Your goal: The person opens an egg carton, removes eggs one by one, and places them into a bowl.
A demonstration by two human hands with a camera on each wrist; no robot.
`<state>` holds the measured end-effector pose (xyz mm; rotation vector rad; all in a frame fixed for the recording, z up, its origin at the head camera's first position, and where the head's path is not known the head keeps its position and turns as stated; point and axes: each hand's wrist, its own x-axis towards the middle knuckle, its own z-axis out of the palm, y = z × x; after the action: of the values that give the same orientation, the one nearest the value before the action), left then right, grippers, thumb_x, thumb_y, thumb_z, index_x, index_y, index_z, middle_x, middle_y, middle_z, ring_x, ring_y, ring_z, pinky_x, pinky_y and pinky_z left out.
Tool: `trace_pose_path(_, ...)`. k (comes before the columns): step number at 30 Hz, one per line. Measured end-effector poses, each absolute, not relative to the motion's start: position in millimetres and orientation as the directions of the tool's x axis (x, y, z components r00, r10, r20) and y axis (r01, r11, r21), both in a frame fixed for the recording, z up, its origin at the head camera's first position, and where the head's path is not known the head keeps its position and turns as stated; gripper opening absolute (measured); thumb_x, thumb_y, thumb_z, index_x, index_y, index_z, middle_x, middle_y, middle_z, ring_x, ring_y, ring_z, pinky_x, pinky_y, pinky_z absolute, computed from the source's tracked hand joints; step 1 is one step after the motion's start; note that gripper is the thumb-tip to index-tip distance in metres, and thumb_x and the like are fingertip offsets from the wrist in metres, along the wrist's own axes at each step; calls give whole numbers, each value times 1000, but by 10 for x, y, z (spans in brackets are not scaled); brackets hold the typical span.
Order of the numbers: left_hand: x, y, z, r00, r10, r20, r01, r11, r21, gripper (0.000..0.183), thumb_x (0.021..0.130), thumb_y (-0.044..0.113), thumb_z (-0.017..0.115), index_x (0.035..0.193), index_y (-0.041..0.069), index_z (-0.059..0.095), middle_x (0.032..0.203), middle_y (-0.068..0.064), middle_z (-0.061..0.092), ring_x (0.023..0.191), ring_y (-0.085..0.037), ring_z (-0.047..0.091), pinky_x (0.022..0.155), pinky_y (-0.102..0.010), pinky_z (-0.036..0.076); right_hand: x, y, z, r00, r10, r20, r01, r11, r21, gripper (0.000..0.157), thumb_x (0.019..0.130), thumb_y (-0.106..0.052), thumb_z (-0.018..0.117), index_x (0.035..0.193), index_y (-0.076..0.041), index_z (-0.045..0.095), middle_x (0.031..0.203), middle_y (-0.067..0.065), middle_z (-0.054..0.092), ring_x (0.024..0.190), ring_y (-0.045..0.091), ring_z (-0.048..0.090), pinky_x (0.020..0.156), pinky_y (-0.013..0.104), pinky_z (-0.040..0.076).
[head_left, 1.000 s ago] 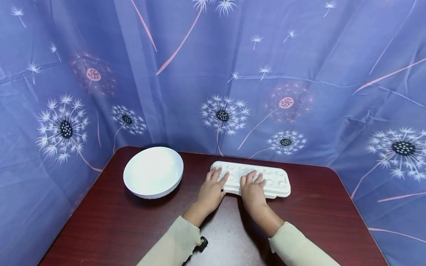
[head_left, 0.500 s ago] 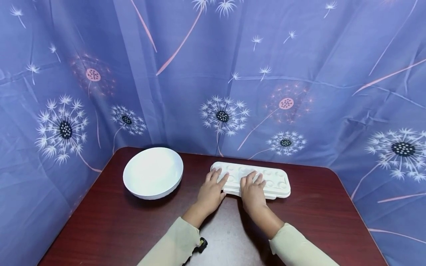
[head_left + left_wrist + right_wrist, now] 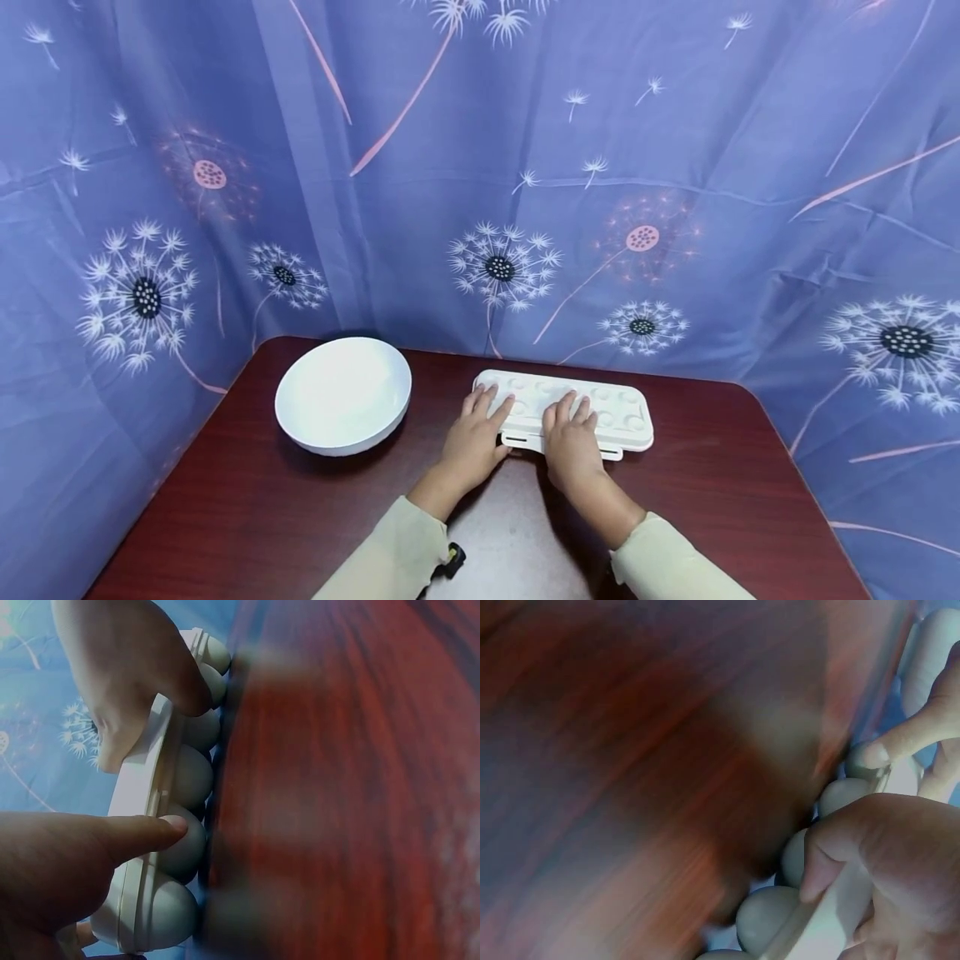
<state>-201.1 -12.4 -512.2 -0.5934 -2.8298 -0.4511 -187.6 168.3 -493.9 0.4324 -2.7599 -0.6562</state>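
Note:
A white egg box (image 3: 531,417) with a closed lid lies near the far edge of the table. Round bumps dot its lid, and rounded egg cups (image 3: 172,911) bulge underneath. My left hand (image 3: 471,442) grips its left part, fingers spread over the lid and thumb (image 3: 146,834) against a front cup. Just right of the middle, my right hand (image 3: 573,446) holds it with fingers on the lid and thumb (image 3: 825,870) bent over the front edge. A slotted front flap (image 3: 611,455) sticks out along the near side, partly behind my right hand.
A large white bowl (image 3: 343,396) stands at the far left of the dark red wooden table (image 3: 720,500). A blue curtain (image 3: 420,208) with dandelion prints hangs right behind the table's far edge and along its sides.
The front flap of the egg box now sticks out toward me with its slots showing. Both hands stay in nearly the same place; the head view has tilted up slightly.

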Motion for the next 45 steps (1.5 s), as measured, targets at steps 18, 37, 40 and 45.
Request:
trace_pose_path(18, -1999, -104, -5157, -875, 357, 326, 447, 854, 266, 77, 81, 26, 82, 150, 17, 50, 157, -16, 42, 145, -39, 37, 103, -45, 53, -1812, 1803, -4903, -913, -327, 245, -267, 932, 246, 62, 80, -13, 68, 134, 12, 51, 140, 37, 51, 127, 54, 54, 104, 58, 49)
trace_pose_path(37, -2013, -156, -5074, -879, 376, 292, 459, 834, 307, 69, 88, 27, 77, 151, 16, 49, 158, -16, 40, 148, -38, 34, 108, -52, 48, -1782, 1993, -4876, -956, -160, 246, -201, 968, -152, 79, 74, -8, 77, 147, -4, 48, 149, 31, 45, 141, 53, 39, 111, 77, 25)
trace_pose_path(40, -2010, -174, -5042, -877, 381, 292, 466, 823, 324, 67, 89, 25, 76, 149, 14, 51, 157, -18, 41, 148, -39, 34, 110, -53, 45, -1771, 2014, -4870, -951, -151, 269, -200, 965, -168, 80, 74, -12, 80, 146, -2, 48, 147, 32, 47, 141, 54, 39, 111, 77, 24)
trace_pose_path(45, -2016, -201, -4970, -879, 379, 290, 467, 808, 359, 61, 90, 22, 72, 147, 11, 53, 155, -19, 43, 148, -39, 34, 112, -54, 43, -1759, 2081, -4884, -930, -130, 343, -202, 962, -182, 81, 72, -16, 83, 144, 0, 49, 143, 32, 50, 141, 54, 39, 111, 78, 24)
